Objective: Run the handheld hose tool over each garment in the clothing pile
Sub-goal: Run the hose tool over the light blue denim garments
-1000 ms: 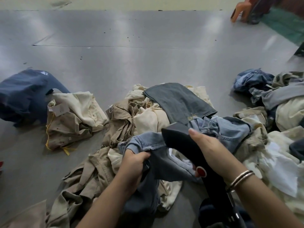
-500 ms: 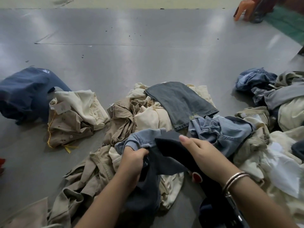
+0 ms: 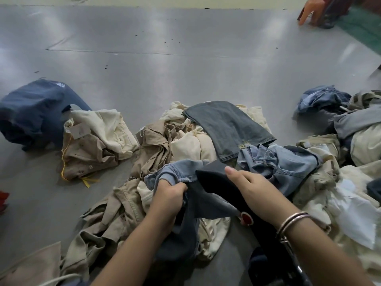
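Far left on the grey floor [image 3: 185, 69]: navy garment [image 3: 35, 112], beside it a tan-and-cream bundle [image 3: 92, 141]. Centre: clothing pile [image 3: 185, 141], grey jeans leg [image 3: 228, 129] on top. My left hand [image 3: 167, 195], grip clamped on a fold of the blue denim garment [image 3: 181, 170]. My right hand [image 3: 257, 195], grip clamped on the black hose tool [image 3: 214, 178], its head against the denim. More garments [image 3: 350, 141] lie right.

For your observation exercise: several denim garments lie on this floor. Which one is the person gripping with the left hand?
The light blue denim garment at the near middle: the left hand grips its bunched edge. The grey jeans leg and other denim lie untouched.
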The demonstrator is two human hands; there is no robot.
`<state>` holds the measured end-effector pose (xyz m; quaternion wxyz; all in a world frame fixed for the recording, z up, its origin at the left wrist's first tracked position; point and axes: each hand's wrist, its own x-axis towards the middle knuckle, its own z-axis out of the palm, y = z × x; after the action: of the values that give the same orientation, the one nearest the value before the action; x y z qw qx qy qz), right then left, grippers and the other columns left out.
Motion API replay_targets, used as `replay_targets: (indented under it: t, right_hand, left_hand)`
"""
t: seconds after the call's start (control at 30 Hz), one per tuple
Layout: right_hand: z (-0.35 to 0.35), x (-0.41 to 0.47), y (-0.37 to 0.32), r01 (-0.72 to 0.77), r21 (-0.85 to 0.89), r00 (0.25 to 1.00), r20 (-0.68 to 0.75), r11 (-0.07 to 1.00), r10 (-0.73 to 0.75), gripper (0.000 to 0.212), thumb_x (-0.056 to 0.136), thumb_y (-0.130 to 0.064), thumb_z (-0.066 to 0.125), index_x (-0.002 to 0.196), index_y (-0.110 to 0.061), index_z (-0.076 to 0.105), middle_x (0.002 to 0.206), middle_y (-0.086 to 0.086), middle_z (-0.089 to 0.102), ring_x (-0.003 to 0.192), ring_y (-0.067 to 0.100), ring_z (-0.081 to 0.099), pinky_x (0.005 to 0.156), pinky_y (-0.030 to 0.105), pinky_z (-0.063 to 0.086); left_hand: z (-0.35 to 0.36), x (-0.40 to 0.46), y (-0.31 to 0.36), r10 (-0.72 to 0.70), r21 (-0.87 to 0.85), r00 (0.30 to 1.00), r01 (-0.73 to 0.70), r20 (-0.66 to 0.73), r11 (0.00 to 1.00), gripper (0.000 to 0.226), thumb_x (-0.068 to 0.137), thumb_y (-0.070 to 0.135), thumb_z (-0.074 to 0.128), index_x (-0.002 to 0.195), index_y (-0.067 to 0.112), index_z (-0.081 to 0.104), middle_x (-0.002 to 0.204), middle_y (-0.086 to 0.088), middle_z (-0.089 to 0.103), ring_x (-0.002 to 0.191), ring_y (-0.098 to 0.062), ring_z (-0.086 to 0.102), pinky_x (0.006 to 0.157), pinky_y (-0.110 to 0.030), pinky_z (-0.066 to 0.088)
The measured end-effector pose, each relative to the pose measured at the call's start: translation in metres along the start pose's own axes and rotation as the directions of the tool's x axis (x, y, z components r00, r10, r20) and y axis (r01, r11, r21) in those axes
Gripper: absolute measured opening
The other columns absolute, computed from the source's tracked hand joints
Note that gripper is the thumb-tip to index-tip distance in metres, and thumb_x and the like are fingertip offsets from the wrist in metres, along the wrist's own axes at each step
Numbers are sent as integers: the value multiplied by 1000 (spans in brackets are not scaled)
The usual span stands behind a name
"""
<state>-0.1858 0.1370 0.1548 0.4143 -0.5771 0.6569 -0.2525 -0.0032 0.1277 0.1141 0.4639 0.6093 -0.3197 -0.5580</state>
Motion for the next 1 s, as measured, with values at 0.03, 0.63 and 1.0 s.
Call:
replay_targets:
  t: [0.03,0.63,1.0]
  right_hand:
    - [2,2,-1,-6,-4,1000,-9,1000,6,50,85,-63,41,69,-20,62,68,-6,62,75,14,59,69,29,42]
    - [8,6,-4,-3,2,999,-42,1000,3,48,83,-64,42,67,-21,58,66,-5,57,74,16,55,71,32,40]
    - [-11,5,-9,32,82,996,-82,996,-25,63,84,-66,42,82,-7,67,73,10,67,74,26,64,75,38,49]
  left_hand:
    - [1,0,-1,-1,0,1000,1,6,1000,31,83,-12,47,95,9,66,90,-21,71,87,-39,67,82,-52,54]
    - [-1,5,-1,1,-68,1000,-2,-8,998,31,85,-14,43,95,6,64,72,-9,71,65,-21,66,60,-32,54]
    - [-3,6,6,-39,-207,998,29,-41,978,34,84,-16,40,89,6,65,81,-20,59,87,-31,47,71,-40,37]
